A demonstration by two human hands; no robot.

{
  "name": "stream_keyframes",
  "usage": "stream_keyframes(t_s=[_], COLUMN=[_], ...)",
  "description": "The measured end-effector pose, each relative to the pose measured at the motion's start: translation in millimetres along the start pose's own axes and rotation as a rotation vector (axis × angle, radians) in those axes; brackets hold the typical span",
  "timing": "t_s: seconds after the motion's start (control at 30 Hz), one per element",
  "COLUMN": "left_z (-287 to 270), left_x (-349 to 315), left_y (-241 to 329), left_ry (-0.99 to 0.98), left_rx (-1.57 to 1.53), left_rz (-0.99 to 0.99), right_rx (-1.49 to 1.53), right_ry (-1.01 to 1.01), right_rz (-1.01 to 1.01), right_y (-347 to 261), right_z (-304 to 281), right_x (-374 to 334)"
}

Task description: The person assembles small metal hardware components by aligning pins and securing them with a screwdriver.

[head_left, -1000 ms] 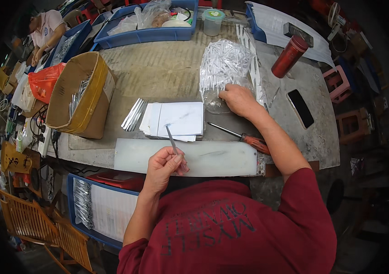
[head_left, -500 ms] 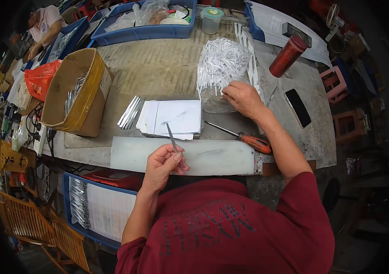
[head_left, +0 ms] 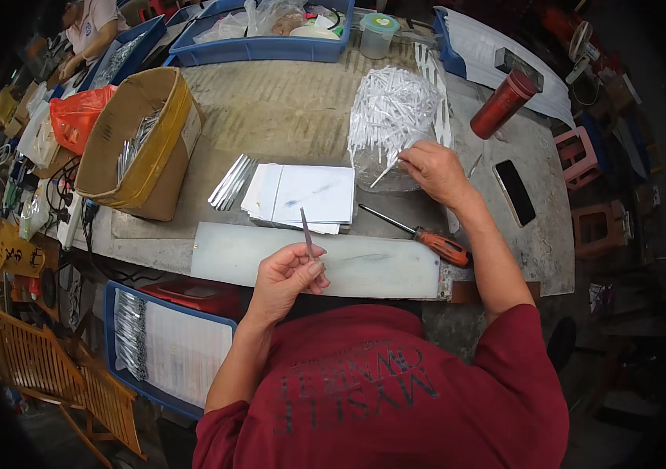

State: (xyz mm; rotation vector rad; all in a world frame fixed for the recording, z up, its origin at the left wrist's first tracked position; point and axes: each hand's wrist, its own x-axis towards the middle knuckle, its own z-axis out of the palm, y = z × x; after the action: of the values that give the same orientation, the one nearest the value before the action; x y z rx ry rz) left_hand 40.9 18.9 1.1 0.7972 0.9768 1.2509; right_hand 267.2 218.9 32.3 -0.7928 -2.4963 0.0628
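My left hand (head_left: 292, 273) pinches a thin grey metal strip (head_left: 306, 231) between thumb and fingers, its tip pointing up over the front of the bench. Beyond it lies a stack of white paper (head_left: 313, 191) with a dark smudge on the top sheet. At the lower edge of a heap of short white strips (head_left: 394, 109) on clear plastic, my right hand (head_left: 436, 170) is closed on one slim white strip (head_left: 384, 171). Left of the paper, several shiny metal strips (head_left: 233, 181) lie side by side. A pale board (head_left: 380, 270) runs along the bench's near edge, under my left hand.
An orange-handled screwdriver (head_left: 441, 247), a phone (head_left: 514, 190) and a red flask (head_left: 503, 105) are on the right. A cardboard box (head_left: 180, 168) of metal strips stands left. Blue trays (head_left: 262, 51) sit at the back. A person (head_left: 92, 30) sits far left.
My right hand has drawn a white strip a little way out from the heap. The left hand still holds the metal strip, now more upright. The whole view has shifted slightly.
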Motion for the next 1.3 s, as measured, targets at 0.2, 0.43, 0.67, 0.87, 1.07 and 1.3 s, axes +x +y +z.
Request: stream_keyframes(t_s=[0.2,0.43,0.67,0.87,1.07,1.3], left_z=[1,9,20,20,17,16], left_x=[0,13,24,19,16,14], left_y=[2,8,12,13,-3,-8], left_ry=[0.008,-0.037,-0.045,-0.074,0.021,-0.025], left_rx=[0.002,0.028,-0.011,-0.125,-0.034,-0.035], left_rz=[0.009,0.1,0.083,-0.048,0.101,0.127], right_rx=[0.447,1.134,1.493,1.538,1.3,1.315], right_ry=[0.053,-0.005,-0.074,-0.117,-0.115,-0.16], right_rz=[0.41,0.608,0.61,0.639,0.622,0.587], right_y=[-13,-46,-78,-97,-112,-127], right_z=[-11,-16,2,13,27,27], right_x=[-1,-6,-13,-11,-21,-23])
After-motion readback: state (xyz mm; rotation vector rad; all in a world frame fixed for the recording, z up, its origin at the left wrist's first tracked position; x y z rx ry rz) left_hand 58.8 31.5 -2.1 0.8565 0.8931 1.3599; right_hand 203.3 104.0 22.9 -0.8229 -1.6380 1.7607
